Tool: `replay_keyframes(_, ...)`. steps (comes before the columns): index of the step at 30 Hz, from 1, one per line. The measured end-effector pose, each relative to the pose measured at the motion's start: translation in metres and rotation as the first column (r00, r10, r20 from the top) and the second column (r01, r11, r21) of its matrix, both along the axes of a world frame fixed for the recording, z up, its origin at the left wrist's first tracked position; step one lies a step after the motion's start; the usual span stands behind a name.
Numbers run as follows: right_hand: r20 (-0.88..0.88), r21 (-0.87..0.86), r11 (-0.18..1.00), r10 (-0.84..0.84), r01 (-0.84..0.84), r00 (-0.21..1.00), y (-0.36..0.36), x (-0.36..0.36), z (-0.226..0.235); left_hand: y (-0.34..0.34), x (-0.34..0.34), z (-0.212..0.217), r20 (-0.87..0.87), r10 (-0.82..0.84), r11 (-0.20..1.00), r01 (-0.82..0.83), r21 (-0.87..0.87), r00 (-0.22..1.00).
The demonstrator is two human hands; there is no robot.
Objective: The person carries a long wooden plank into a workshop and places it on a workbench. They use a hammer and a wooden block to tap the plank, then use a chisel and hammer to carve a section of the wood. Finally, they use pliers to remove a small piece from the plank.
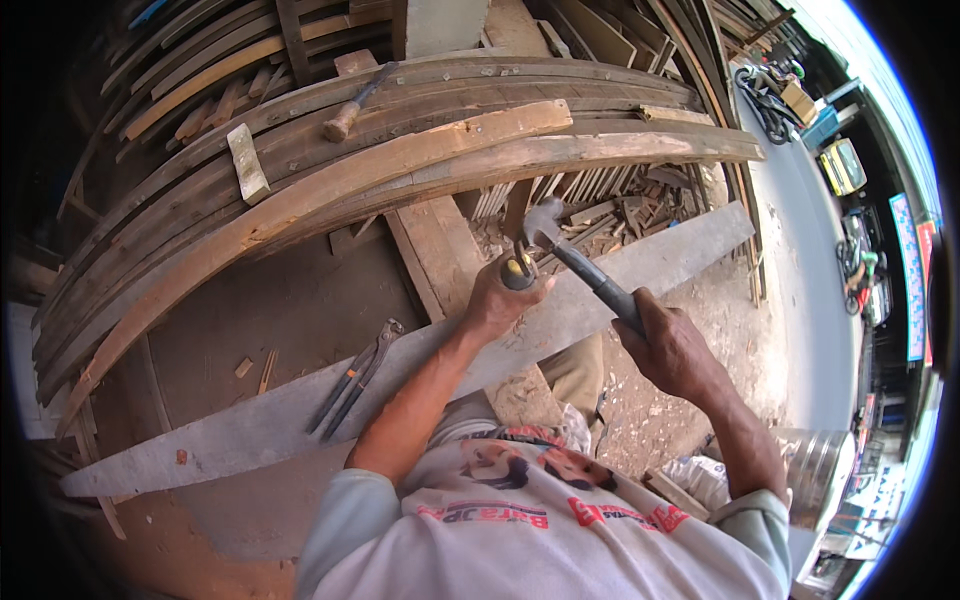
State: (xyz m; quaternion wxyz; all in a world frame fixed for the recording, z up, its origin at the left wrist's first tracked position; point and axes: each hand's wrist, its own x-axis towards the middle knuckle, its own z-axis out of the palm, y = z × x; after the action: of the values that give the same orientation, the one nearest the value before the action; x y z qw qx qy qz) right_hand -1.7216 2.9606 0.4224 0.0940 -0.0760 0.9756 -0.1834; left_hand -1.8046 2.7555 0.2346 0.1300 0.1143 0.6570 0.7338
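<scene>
While left hand point(497, 300) steadies chisel point(517, 268), hammer point(575, 262) overhangs.

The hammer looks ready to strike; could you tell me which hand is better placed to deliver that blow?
The right hand: it grips the hammer by its handle, head just above the chisel, which the left hand holds on the grey plank.

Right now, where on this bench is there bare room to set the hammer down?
Bare room: the grey plank left of the pincers, and the brown bench top between that plank and the curved wooden strips. Crowded: around the left hand and right hand with the hammer, and the offcut pile behind.
</scene>
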Motion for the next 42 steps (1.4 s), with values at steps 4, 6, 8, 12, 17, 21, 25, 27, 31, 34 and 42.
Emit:
replay_keyframes(4,0.006,-0.228,0.916,-0.337,0.33,0.941,-0.003,-0.008,-0.033,0.001,-0.008,0.001,0.045,-0.022,0.998,0.02,0.051,0.999)
replay_keyframes(6,0.027,-0.373,0.819,-0.461,0.437,0.887,0.009,-0.008,-0.083,-0.006,-0.009,0.01,0.082,-0.15,0.985,0.141,0.097,0.985)
replay_keyframes(8,0.078,-0.476,0.724,-0.531,0.5,0.844,0.011,-0.014,-0.116,-0.006,-0.014,0.02,0.044,-0.181,0.963,0.168,0.209,0.983)
replay_keyframes(12,0.167,-0.63,0.566,-0.57,0.532,0.804,0.017,-0.023,-0.169,0.003,-0.017,0.029,-0.029,-0.162,0.914,0.161,0.371,0.986)
replay_keyframes(17,0.079,-0.694,0.522,-0.629,0.496,0.774,0.013,-0.023,-0.189,-0.005,-0.021,0.024,0.151,-0.235,0.954,0.198,0.227,0.96)
replay_keyframes(21,0.03,-0.688,0.55,-0.63,0.473,0.776,0.015,-0.021,-0.187,0.0,-0.019,0.029,0.102,-0.204,0.974,0.192,0.119,0.974)
replay_keyframes(25,-0.012,-0.671,0.603,-0.591,0.432,0.806,0.015,-0.02,-0.174,0.029,-0.014,0.06,-0.031,-0.314,0.89,0.283,-0.358,0.949)
replay_keyframes(27,0.012,-0.676,0.597,-0.576,0.432,0.817,0.018,-0.023,-0.171,0.046,-0.003,0.059,-0.131,-0.333,0.858,0.242,-0.454,0.934)
replay_keyframes(31,0.056,-0.681,0.576,-0.575,0.452,0.816,0.02,-0.023,-0.168,0.051,0.015,0.061,-0.287,-0.283,0.891,0.14,-0.432,0.915)
replay_keyframes(34,0.063,-0.674,0.578,-0.575,0.46,0.816,0.021,-0.023,-0.165,0.038,0.015,0.053,-0.4,-0.209,0.93,0.056,-0.362,0.892)
replay_keyframes(42,0.051,-0.667,0.584,-0.584,0.463,0.81,0.021,-0.025,-0.169,-0.03,-0.03,0.047,0.219,0.299,0.818,-0.368,0.442,0.929)
